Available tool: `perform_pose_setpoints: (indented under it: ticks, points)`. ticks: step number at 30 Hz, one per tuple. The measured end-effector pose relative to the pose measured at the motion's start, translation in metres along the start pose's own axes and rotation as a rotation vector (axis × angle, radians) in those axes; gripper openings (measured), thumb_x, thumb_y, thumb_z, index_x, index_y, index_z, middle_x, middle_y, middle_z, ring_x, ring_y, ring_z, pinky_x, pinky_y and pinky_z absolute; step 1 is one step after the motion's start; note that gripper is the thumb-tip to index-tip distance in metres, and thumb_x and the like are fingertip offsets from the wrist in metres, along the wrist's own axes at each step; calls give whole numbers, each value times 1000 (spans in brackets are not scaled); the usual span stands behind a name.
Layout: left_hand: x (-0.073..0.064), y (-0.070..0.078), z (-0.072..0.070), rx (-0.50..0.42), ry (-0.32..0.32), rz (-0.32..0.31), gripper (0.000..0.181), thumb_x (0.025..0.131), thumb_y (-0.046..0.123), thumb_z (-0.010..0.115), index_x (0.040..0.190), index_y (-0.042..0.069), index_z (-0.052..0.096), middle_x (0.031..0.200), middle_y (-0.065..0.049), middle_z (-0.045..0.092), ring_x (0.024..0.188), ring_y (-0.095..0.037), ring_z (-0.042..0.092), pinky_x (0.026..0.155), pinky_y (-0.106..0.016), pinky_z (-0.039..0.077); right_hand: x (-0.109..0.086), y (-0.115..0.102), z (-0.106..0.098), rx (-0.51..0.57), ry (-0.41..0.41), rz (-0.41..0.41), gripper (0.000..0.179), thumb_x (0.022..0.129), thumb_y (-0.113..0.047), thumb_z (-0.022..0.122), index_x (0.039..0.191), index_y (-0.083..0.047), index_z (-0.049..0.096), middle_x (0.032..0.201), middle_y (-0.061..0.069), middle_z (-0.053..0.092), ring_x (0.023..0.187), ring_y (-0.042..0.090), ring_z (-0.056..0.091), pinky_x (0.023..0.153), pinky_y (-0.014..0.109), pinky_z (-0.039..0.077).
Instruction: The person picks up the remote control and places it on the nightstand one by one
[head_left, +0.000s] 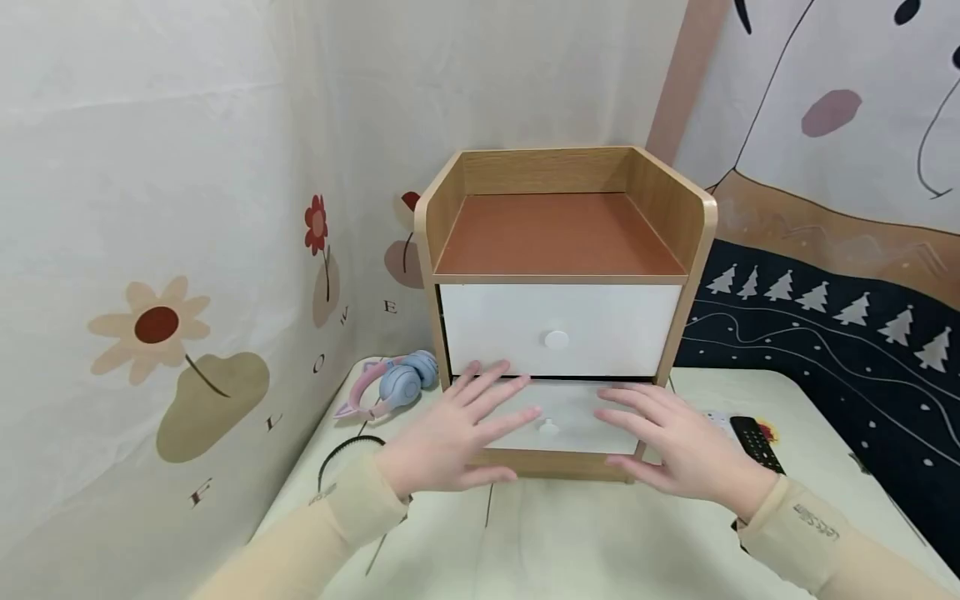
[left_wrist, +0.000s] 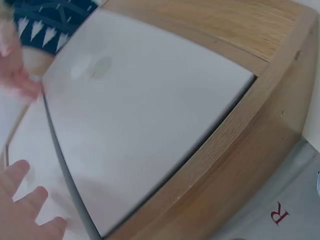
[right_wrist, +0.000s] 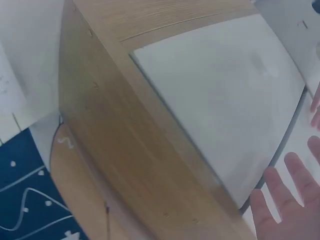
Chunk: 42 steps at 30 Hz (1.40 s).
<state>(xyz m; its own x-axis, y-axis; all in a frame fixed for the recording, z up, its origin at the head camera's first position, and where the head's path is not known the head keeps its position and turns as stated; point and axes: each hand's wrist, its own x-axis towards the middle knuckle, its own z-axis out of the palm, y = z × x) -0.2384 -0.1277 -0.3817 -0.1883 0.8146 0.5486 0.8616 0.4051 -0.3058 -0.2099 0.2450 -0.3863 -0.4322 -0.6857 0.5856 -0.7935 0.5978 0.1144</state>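
Note:
A small wood-look cabinet (head_left: 671, 242) stands with its front towards me, below a raised-edge top with a reddish-brown surface. It has a white upper drawer (head_left: 495, 329) with a round knob (head_left: 556, 339), and a white lower drawer (head_left: 577, 404) with a second knob (head_left: 548, 427). Both drawers look closed. My left hand (head_left: 457, 437) is spread before the lower drawer's left part, fingers straight. On the right side my right hand (head_left: 675, 437) is also spread, palm down. Neither hand holds anything. Whether the fingertips touch the drawer front, I cannot tell.
Pink and blue headphones (head_left: 401, 383) lie left of the cabinet, near a thin black curved band (head_left: 337, 454). To the right, a black remote control (head_left: 756, 443) lies on the pale tabletop (head_left: 555, 542). Printed fabric (head_left: 225, 167) hangs behind and at the left.

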Motion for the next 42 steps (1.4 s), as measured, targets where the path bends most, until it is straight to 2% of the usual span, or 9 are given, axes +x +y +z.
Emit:
perform_pose_setpoints:
  ticks: [6,9,12,14,16,21,29,35,42]
  points:
    - [-3,-12,2,-63,243,-92,60,101,32,77,154,10,59,158,-21,59,147,-43,57,120,-56,53,-18,4,6,-49,246,89,51,115,-50,48,115,-11,81,119,3,77,105,23,71,95,35,51]
    - [-5,-16,3,-52,374,-124,49,105,24,69,150,5,62,150,-23,63,138,-41,63,107,-51,59,-35,6,10,-67,243,234,40,111,-44,60,115,-10,81,116,4,77,105,25,71,101,29,49]
    - [-7,-20,5,-37,489,-153,42,109,22,61,145,1,64,143,-25,65,128,-41,65,96,-48,60,-52,8,17,-93,236,370,26,97,-27,79,116,-9,80,113,7,76,104,29,72,97,34,52]
    - [-9,-22,8,-20,543,-179,40,108,19,60,143,0,63,141,-26,65,123,-40,65,91,-46,59,-62,8,23,-101,225,456,34,84,-13,86,117,-8,79,112,9,77,98,30,73,86,44,55]
    - [-11,-23,11,-9,581,-214,39,108,17,60,142,-2,64,140,-28,64,119,-40,65,88,-47,57,-71,7,29,-98,197,546,37,84,-12,88,119,-8,78,111,10,77,92,29,74,76,46,58]
    - [-11,-24,19,-20,646,-292,40,108,14,59,143,-4,63,141,-32,61,105,-37,66,80,-41,56,-88,6,43,-40,68,773,41,92,-17,85,130,-6,74,115,17,78,89,32,75,65,45,59]
    - [-2,-24,24,-103,710,-492,57,97,-1,64,153,-5,54,151,-35,52,88,-29,69,71,-41,61,-99,8,61,49,-212,1067,60,103,-34,72,149,2,58,140,40,62,120,61,66,93,72,58]
    - [3,-21,20,-213,663,-660,70,100,3,65,166,0,42,152,-28,56,86,-23,64,61,-33,56,-104,6,74,45,-279,1121,65,101,-33,74,150,6,56,140,47,57,120,68,62,96,76,55]
    - [0,-20,19,-227,692,-714,66,101,1,65,165,2,48,137,-26,63,80,-20,59,60,-33,54,-109,2,81,1,-247,1072,66,97,-31,80,145,10,60,126,47,62,101,58,69,86,70,59]
